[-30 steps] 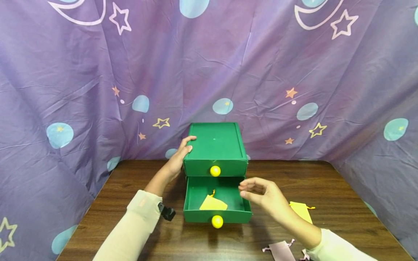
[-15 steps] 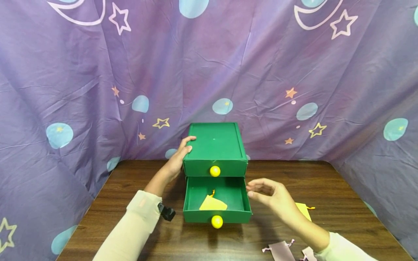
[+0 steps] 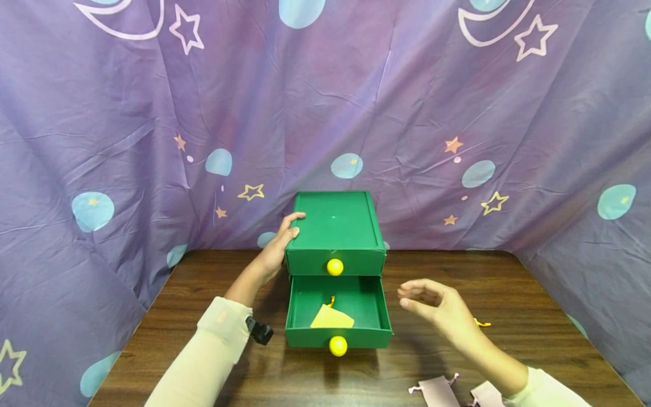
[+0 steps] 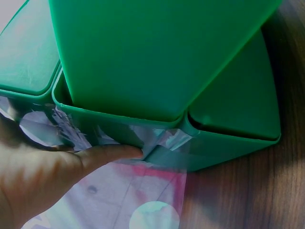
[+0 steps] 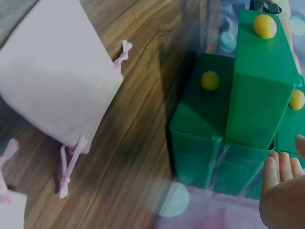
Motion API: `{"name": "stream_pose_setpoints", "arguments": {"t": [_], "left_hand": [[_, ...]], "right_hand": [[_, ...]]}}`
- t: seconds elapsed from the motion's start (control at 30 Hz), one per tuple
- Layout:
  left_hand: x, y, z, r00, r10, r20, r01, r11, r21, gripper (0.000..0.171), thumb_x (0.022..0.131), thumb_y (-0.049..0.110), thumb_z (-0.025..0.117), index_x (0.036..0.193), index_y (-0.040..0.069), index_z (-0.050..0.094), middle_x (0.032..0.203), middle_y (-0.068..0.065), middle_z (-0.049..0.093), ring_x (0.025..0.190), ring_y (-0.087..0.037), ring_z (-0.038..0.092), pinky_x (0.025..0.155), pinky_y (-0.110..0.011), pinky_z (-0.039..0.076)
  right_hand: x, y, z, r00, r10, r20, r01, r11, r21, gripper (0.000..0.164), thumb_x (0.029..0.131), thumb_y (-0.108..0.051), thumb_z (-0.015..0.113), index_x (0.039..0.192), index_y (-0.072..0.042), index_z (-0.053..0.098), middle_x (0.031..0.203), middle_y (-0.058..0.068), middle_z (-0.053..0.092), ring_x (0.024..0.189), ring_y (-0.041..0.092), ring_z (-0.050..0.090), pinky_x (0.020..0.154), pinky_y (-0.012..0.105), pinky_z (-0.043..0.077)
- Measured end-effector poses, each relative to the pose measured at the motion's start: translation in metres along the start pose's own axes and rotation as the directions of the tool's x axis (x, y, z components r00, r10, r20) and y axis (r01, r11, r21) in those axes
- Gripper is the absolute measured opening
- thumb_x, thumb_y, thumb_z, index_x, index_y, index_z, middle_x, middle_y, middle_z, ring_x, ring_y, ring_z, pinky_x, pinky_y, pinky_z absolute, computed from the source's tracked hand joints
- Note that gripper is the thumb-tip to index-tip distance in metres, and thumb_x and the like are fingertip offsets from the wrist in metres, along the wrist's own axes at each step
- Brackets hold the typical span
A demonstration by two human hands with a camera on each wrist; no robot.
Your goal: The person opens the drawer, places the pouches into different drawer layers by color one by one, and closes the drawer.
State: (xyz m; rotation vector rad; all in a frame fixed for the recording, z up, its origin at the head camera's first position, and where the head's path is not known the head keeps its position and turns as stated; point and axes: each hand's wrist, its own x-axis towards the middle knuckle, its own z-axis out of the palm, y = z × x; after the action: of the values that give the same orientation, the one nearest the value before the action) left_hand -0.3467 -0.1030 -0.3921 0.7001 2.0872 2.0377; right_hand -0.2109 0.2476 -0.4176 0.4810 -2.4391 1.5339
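A green drawer cabinet (image 3: 333, 223) stands on the table with a lower drawer (image 3: 338, 338) pulled out. A yellow drawstring pouch (image 3: 330, 317) lies in that drawer. My left hand (image 3: 274, 249) rests against the cabinet's left side, fingertips at the top edge; in the left wrist view its thumb (image 4: 112, 155) lies along the taped side. My right hand (image 3: 439, 311) hovers to the right of the drawer, fingers loosely bent, holding nothing. Behind my right forearm, only the orange cord (image 3: 482, 323) of another pouch shows.
Two pale pink drawstring pouches lie at the front right, a larger one (image 3: 439, 391) and another (image 3: 487, 394) partly hidden by the sleeve. Yellow round knobs stick out from the drawer fronts. A patterned purple cloth (image 3: 427, 113) hangs behind the wooden table (image 3: 203, 294).
My right hand has drawn away from the pulled-out drawer to the right, covering the yellow pouch on the table. My left hand and the drawer have stayed put.
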Motion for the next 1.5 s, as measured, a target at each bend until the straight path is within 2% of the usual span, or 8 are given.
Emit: {"name": "stream_pose_setpoints", "arguments": {"t": [0.3,0.63,0.73,1.0,1.3,1.5], "left_hand": [[0.000,0.000,0.001,1.000,0.003,-0.004,-0.003,1.000,0.004,0.051,0.108,0.021,0.029,0.159,0.015,0.024,0.163,-0.019,0.017,0.137,-0.036,0.034,0.116,-0.049,0.027],[0.000,-0.001,0.000,1.000,0.015,0.003,-0.015,1.000,0.003,0.052,0.108,0.021,0.029,0.158,0.013,0.023,0.162,-0.020,0.018,0.138,-0.035,0.032,0.117,-0.049,0.024],[0.000,-0.001,0.000,1.000,0.019,0.005,-0.019,1.000,0.000,0.052,0.108,0.021,0.029,0.158,0.013,0.022,0.162,-0.020,0.019,0.137,-0.035,0.033,0.117,-0.049,0.025],[0.001,-0.001,-0.001,1.000,0.018,0.007,-0.018,1.000,0.002,0.051,0.108,0.021,0.028,0.159,0.013,0.022,0.161,-0.020,0.020,0.136,-0.034,0.034,0.116,-0.047,0.026],[0.001,-0.001,-0.001,1.000,0.020,0.006,-0.020,1.000,0.012,0.051,0.108,0.020,0.028,0.159,0.014,0.022,0.162,-0.020,0.018,0.139,-0.035,0.031,0.118,-0.049,0.023],[0.000,0.000,0.000,1.000,0.016,0.005,-0.016,1.000,0.012,0.051,0.109,0.022,0.028,0.159,0.015,0.022,0.161,-0.021,0.020,0.137,-0.036,0.033,0.116,-0.049,0.026]], "right_hand": [[-0.003,0.007,-0.008,1.000,0.001,-0.023,-0.001,1.000,0.012,0.030,0.089,-0.005,0.077,0.116,0.005,0.069,0.106,0.014,0.077,0.094,0.008,0.072,0.081,0.019,0.054],[-0.008,0.014,-0.016,0.999,-0.014,-0.034,0.016,0.999,0.045,0.031,0.089,-0.003,0.077,0.118,0.006,0.068,0.105,-0.002,0.078,0.096,0.015,0.074,0.082,0.019,0.056],[-0.009,0.017,-0.018,0.999,-0.004,-0.045,0.006,1.000,0.028,0.031,0.090,-0.003,0.077,0.118,0.005,0.068,0.104,-0.007,0.077,0.095,0.014,0.074,0.082,0.019,0.056],[-0.014,0.023,-0.025,0.996,0.048,-0.069,-0.047,0.999,0.011,0.034,0.091,-0.004,0.076,0.122,0.006,0.066,0.105,-0.010,0.076,0.096,0.011,0.073,0.081,0.018,0.055],[-0.017,0.035,-0.031,0.996,0.032,-0.089,-0.029,0.999,0.033,0.035,0.090,0.003,0.075,0.123,0.010,0.064,0.105,-0.016,0.075,0.098,0.001,0.070,0.080,0.017,0.055],[-0.020,0.037,-0.037,0.990,0.104,-0.097,-0.106,0.994,-0.020,0.040,0.090,-0.006,0.077,0.126,0.006,0.064,0.108,-0.013,0.075,0.099,0.001,0.070,0.080,0.017,0.055]]}}
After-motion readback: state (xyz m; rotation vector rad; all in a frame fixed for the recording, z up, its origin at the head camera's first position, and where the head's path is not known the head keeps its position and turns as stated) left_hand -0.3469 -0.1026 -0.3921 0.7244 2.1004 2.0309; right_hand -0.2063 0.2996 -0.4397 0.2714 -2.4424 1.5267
